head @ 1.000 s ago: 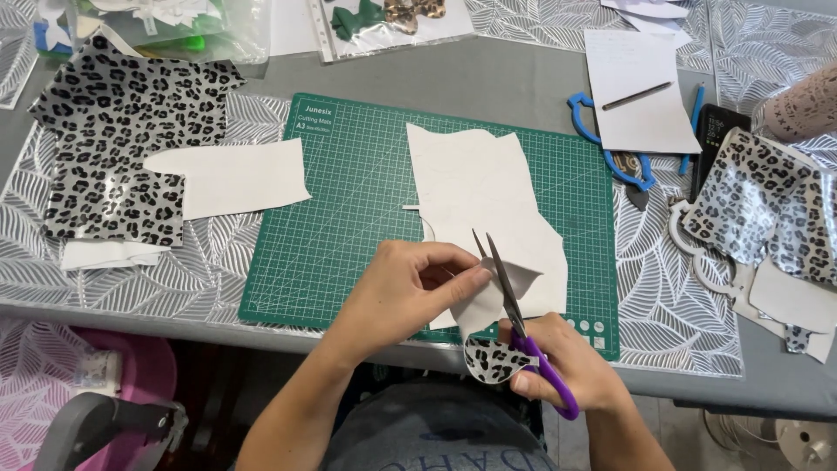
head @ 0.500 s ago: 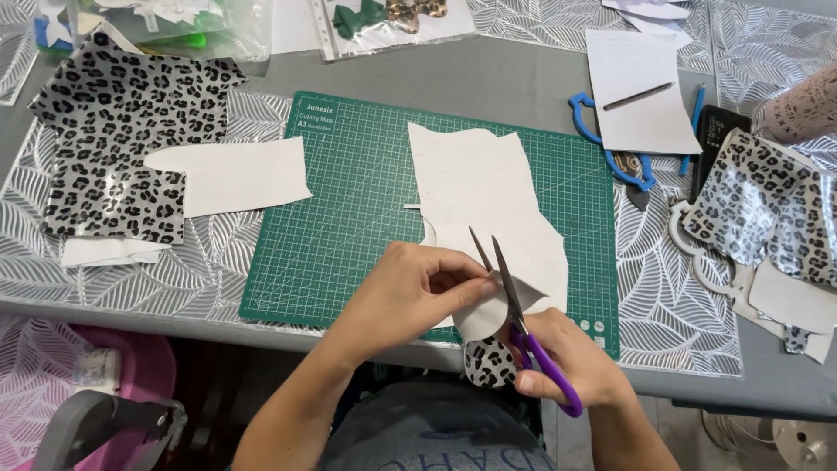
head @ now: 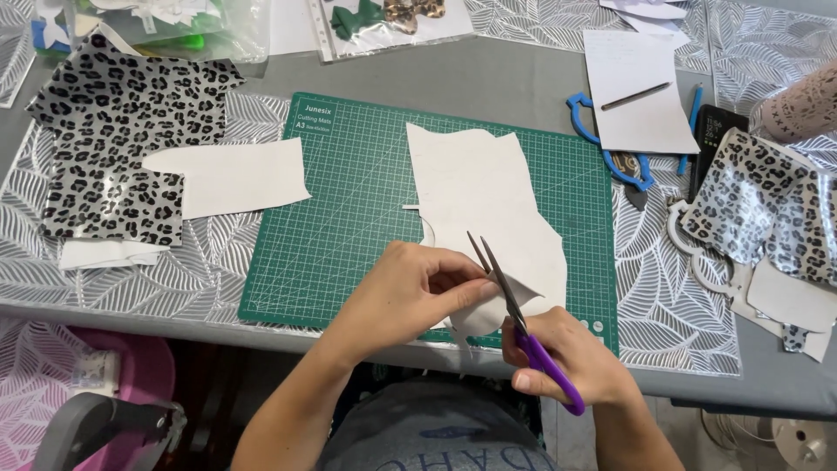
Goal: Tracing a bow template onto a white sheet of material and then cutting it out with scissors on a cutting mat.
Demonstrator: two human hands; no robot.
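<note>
My left hand pinches a small rounded piece of white-backed material at the near edge of the green cutting mat. My right hand grips purple-handled scissors, their blades nearly together and cutting into that piece. Behind the hands a larger white sheet of the same material lies flat on the mat.
Leopard-print material and a white piece lie left of the mat. On the right are blue scissors, a paper with a pencil, a dark phone and more leopard-print pieces. Plastic bags sit at the back.
The leopard-print underside of the small piece, seen below the table edge a second ago, is now hidden. The scissors have shifted slightly left, cutting further into the piece.
</note>
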